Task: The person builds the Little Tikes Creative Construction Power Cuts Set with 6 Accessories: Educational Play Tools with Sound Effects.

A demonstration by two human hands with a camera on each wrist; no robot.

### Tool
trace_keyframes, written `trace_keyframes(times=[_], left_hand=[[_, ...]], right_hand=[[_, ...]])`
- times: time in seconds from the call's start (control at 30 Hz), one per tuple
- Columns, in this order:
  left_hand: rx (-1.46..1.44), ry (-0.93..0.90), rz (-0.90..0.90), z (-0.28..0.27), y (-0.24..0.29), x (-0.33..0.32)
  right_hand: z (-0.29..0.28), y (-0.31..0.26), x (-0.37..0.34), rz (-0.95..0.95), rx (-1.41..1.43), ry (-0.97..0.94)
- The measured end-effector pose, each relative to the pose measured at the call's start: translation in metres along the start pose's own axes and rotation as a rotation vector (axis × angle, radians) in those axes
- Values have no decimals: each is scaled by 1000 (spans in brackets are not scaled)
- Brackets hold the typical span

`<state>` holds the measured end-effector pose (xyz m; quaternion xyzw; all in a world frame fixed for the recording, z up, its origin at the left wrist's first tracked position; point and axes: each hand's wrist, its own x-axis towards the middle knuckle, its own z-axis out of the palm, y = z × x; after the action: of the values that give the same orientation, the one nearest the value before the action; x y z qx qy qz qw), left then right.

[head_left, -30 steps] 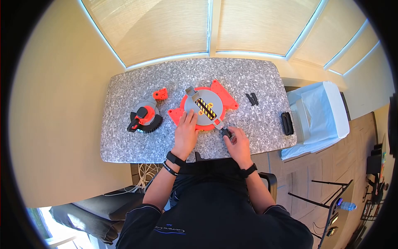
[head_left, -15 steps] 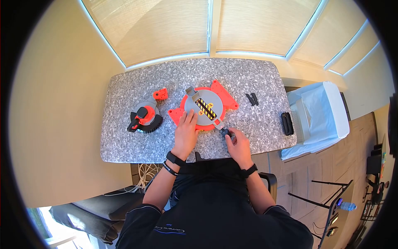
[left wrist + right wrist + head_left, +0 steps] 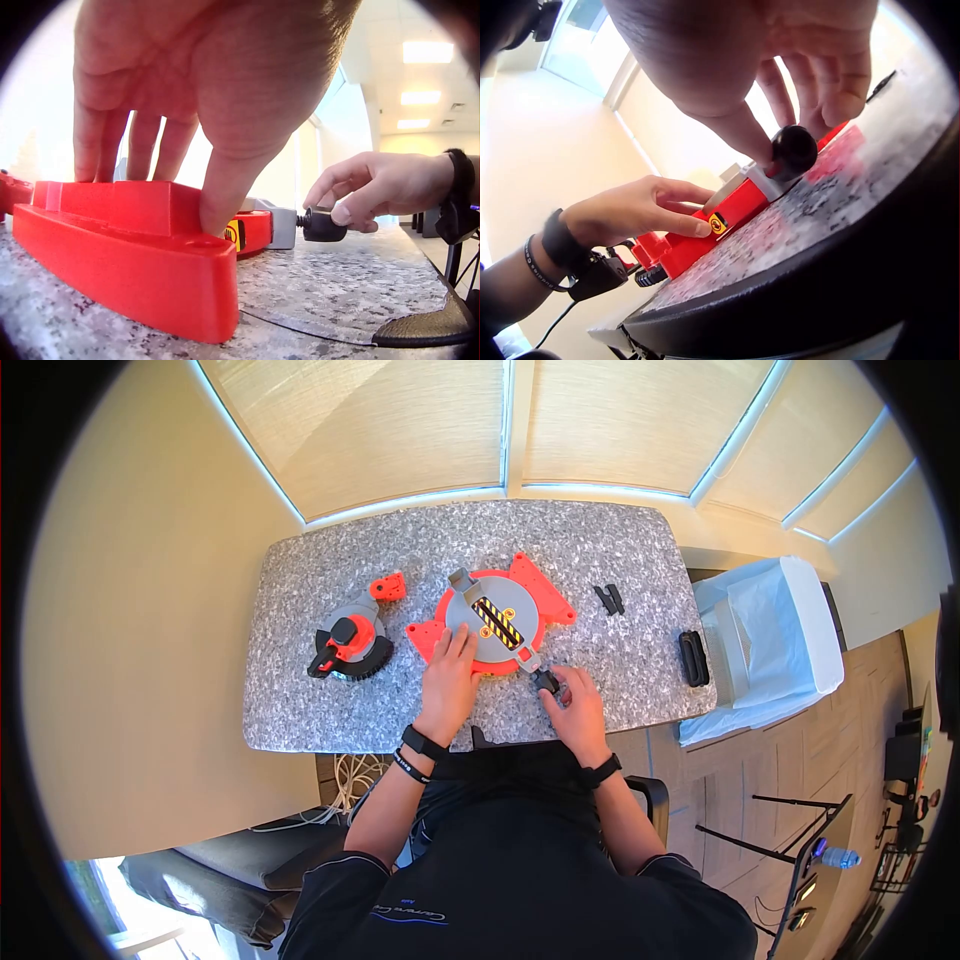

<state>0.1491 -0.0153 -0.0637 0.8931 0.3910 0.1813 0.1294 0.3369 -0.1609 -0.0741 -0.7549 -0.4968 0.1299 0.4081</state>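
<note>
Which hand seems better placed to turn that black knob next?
Probably the right hand: it pinches the black knob, while the left hand rests on the red-and-gray toy saw base, away from the knob.

Seemingly an office-like room: shaded windows [image 3: 615,425] beyond the right hand [image 3: 578,712], a lined bin [image 3: 818,628] to its right, ceiling light panels [image 3: 427,52] higher up.

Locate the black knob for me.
In the head view, the black knob is just right of centre, at the lower-right end of the red-and-grey base, pinched by the right hand.
</note>
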Motion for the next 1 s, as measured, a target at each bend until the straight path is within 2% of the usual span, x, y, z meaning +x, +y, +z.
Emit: trace_keyframes(times=[0.27,0.43,0.67,0.73,0.83,1.0], left_hand=[[-4,-1,-17,0,0,1],[-4,-6,-16,-2,0,1],[-37,15,-5,-1,-1,0],[-39,17,-4,-1,0,0],[-31,5,-12,-2,1,0],[-21,6,-12,-2,0,1]], right_hand=[[4,9,-1,-28,20,49],[4,12,-3,2,-66,8],[-1,-1,0,80,-34,3],[1,2,1,-63,-70,84],[-3,0,4,-143,-90,83],[-1,3,5,-136,-114,41]])
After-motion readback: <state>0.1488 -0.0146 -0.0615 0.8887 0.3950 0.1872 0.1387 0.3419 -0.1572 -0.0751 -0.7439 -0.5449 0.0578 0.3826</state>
